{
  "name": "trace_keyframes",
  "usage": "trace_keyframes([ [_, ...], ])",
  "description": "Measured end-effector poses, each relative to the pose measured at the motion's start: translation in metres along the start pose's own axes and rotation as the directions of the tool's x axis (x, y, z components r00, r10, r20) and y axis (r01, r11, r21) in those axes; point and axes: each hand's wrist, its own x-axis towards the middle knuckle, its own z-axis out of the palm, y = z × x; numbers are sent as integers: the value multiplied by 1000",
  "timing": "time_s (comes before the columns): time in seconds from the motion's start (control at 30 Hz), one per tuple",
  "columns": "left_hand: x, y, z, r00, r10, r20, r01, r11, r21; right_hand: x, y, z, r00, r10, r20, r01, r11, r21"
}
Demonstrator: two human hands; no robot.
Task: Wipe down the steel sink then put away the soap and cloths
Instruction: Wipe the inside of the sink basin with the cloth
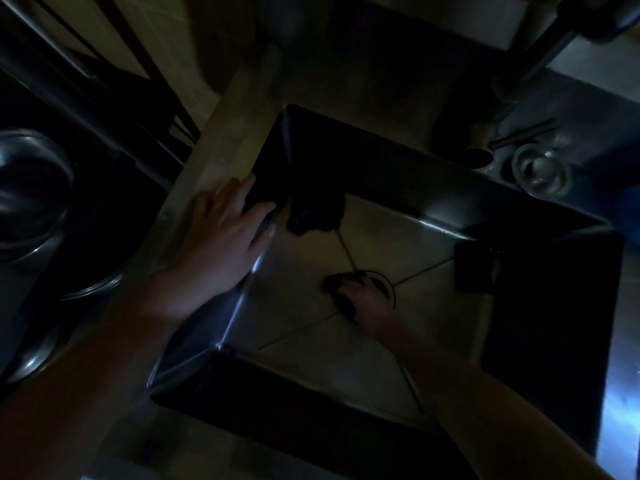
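The left hand [221, 233] lies flat and spread on the steel sink's [214, 161] rim, fingers over the inner edge, holding nothing. The right hand [360, 299] reaches down to the basin floor, closed on a dark scrubbing pad [341, 299] at the drain [384, 282]. Beyond the left fingertips a dark cloth [315, 213] lies crumpled in the basin's corner. A dark block [476, 266], too dim to identify, leans against the wall beyond the right hand.

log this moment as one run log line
step: wiping sink | left hand: flat on rim | right hand: dark scrubber at drain | light: dim
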Motion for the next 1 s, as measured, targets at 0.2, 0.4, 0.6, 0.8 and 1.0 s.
trace_keyframes([
  [0.2, -10, -4, -1, 1000, -16, 6, 16, 1000, 3, 19, -22, -14, 987, -43, 157, 78, 972, -220],
  [0.4, -25, -15, 0, 1000, -16, -14, 17, 1000, 19, 71, -69, -26, 992, -121, 28, 124, 955, -270],
  [0.6, -41, -23, 2, 998, -8, -61, 9, 1000, 29, 82, -111, -5, 986, -147, 74, 160, 964, -213],
  [0.8, -51, -23, 4, 998, -2, -67, 5, 999, 46, -7, -86, 30, 958, -191, 212, 182, 981, 62],
  [1.0, -57, -20, 5, 998, -16, -62, 20, 998, 52, -31, -26, 12, 939, -314, 142, 340, 914, -224],
])
